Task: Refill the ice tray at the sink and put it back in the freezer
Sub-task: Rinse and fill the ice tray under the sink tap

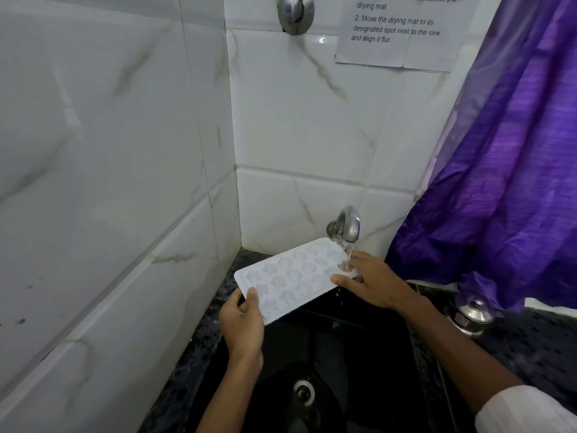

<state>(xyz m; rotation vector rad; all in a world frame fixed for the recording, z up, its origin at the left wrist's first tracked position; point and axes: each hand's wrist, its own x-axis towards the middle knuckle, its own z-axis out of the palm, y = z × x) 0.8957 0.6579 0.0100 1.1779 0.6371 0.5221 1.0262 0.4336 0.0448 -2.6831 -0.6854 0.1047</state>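
Note:
A white ice tray (pixel 290 278) with several small moulded cells is held level over the black sink (pixel 359 348). My left hand (pixel 242 323) grips its near left corner, thumb on top. My right hand (pixel 371 282) holds the far right end, right under the metal tap (pixel 348 225). Water runs from the tap onto the tray's right end beside my right fingers, and drops fall from the tray's edge into the sink.
White marble-look tiled walls (pixel 125 182) meet in a corner behind the sink. A purple curtain (pixel 505 182) hangs at the right. A steel vessel with a lid (pixel 471 314) stands on the dark speckled counter at the right. The drain (pixel 304 392) lies below.

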